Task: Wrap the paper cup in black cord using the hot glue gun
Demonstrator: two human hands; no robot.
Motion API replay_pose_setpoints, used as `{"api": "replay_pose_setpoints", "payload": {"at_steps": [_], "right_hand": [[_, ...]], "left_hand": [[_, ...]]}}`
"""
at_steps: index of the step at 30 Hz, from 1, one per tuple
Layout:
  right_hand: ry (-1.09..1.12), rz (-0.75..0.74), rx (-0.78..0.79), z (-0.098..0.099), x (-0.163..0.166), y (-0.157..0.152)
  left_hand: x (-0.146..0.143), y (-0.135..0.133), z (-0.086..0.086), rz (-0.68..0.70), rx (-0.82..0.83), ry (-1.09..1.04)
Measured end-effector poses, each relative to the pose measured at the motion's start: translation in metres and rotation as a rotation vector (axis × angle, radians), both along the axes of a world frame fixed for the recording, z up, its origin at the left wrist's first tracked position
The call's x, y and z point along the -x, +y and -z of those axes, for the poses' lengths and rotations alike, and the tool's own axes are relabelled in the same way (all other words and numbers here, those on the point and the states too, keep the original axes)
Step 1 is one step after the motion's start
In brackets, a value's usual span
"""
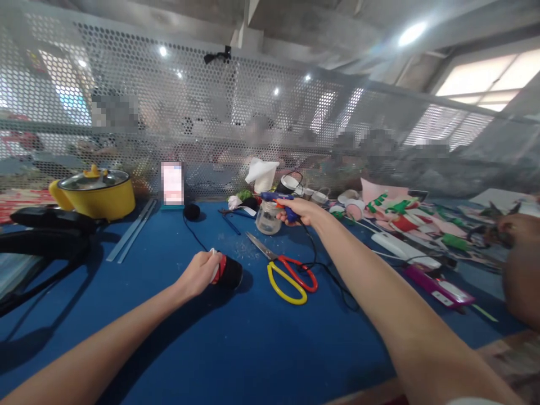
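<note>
Now your left hand [198, 274] clasps the small black, red and white round piece [230, 271] at the middle of the blue bench [253, 349]. Past the yellow-and-red-handled scissors [287, 270], your right hand [301, 212] grips the blue glue gun [278, 198] near the far edge, so gluing seems not yet begun.

Blue table [236, 349]: yellow pot [99, 194] far left, metal strips [133, 229] beside it. Black-and-red piece [230, 271] mid-table, scissors [287, 270] just right, glass jar [269, 218] behind. Right side: white power strip [405, 253], magenta case [439, 287], felt cutouts [405, 216].
</note>
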State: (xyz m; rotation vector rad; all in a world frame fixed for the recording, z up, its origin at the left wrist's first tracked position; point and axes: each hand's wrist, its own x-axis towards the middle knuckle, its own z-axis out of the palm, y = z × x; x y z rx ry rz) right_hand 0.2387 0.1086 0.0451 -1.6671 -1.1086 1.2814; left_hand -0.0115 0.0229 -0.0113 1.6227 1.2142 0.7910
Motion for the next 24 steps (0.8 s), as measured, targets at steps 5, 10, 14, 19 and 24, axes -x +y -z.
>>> {"api": "replay_pose_setpoints", "payload": {"at_steps": [5, 10, 14, 19, 24], "right_hand": [[-0.115, 0.017, -0.004, -0.002, -0.003, -0.005], [-0.284, 0.090, -0.144, -0.003, -0.002, -0.011], [-0.385, 0.111, -0.214, -0.003, 0.003, -0.011], [-0.524, 0.116, -0.249, 0.001, 0.001, -0.007], [-0.767, 0.145, -0.279, -0.005, -0.006, -0.008]], "left_hand": [[0.000, 0.000, 0.000, -0.003, -0.015, 0.016], [0.000, 0.000, 0.002, 0.006, -0.009, 0.005], [0.000, 0.000, 0.003, 0.012, -0.009, -0.004], [0.000, 0.001, 0.003, 0.011, -0.027, -0.012], [-0.001, 0.001, 0.002, 0.012, -0.004, -0.026]]}}
